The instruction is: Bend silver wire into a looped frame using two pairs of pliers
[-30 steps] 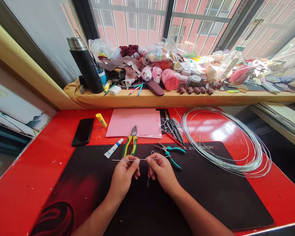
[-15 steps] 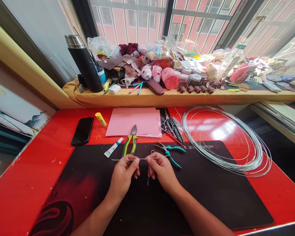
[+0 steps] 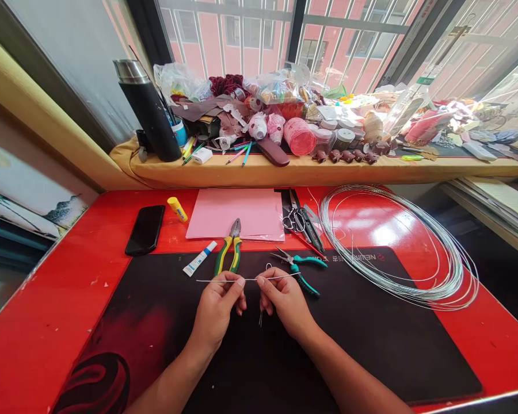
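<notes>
A thin straight piece of wire runs crosswise between my two hands above the black desk mat. My left hand pinches it between thumb and forefinger, its free end sticking out to the left. On the other side my right hand pinches the same wire. A small wire loop shows above the right fingers and thin wire ends hang below them; how these join is hidden. Just beyond the hands lie yellow-green combination pliers and teal-handled needle-nose pliers.
A large coil of wire lies at the right. Farther back are pink paper sheets, scissors, and a utility knife. To the left sit a phone, a glue stick and a white-blue tube. Craft supplies crowd the windowsill.
</notes>
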Tool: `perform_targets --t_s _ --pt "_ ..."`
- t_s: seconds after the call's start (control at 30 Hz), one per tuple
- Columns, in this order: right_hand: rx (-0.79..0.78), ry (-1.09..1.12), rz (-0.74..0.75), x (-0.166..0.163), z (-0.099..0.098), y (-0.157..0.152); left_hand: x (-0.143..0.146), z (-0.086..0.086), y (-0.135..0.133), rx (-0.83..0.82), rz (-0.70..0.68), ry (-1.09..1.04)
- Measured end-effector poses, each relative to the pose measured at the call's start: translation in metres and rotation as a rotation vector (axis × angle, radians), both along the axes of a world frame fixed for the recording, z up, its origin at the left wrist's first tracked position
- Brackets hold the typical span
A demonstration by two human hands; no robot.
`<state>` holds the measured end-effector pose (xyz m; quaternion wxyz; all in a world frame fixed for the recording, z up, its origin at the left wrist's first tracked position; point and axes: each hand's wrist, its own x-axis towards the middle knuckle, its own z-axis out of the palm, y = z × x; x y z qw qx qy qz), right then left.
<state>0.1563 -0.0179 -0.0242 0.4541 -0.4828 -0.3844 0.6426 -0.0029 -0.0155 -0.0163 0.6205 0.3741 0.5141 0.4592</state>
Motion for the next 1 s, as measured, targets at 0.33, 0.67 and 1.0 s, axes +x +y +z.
perform_targets --t_s 0.33,0.67,1.0 --pt "-0.005 -0.020 -0.009 -0.001 0.000 -0.001 -0.002 -0.004 0.000 0.042 -0.038 0.068" --pt "0.017 -0.021 0.025 0.002 -0.001 0.000 0.000 0.000 -0.001 -0.050 0.003 -0.087" --pt "0.033 -0.026 0.032 0.001 0.001 -0.002 0.002 0.008 0.000 -0.156 0.006 -0.221"
